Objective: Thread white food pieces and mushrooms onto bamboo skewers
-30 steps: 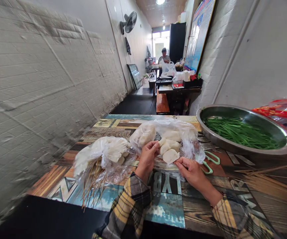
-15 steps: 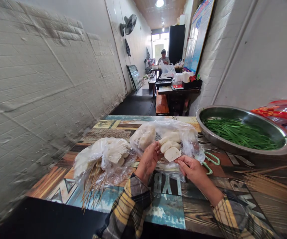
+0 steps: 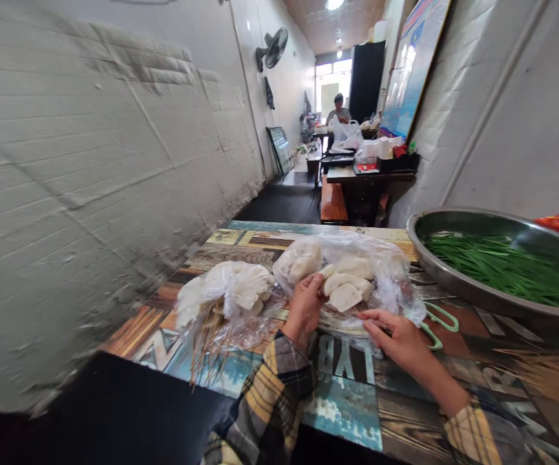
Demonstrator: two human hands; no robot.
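Left hand is angling in from the near side, thumb and fingertips sitting close together at the left end of some overlapping, off-white, dough-like slices; from my remote seat I am not managing to tell whether they are pinching one or only touching it. Right hand is lying low on the right, thumb and forefinger pointing left just beside the nearest slice, apart from it; whether anything thin is sitting between them, I cannot tell. The slices are lying mid-worktop, with a crumpled, clear plastic bag around them.

I am judging each slice light, soft and slightly bendy, perhaps tacky against its neighbours and easy to tear, so I am favouring a gentle two-sided hold on its outer rim. The thin film is looking slippery and likely to cling. Mint-green scissor handles are lying to the right, and farther right a silver metal basin is holding long green leaves.
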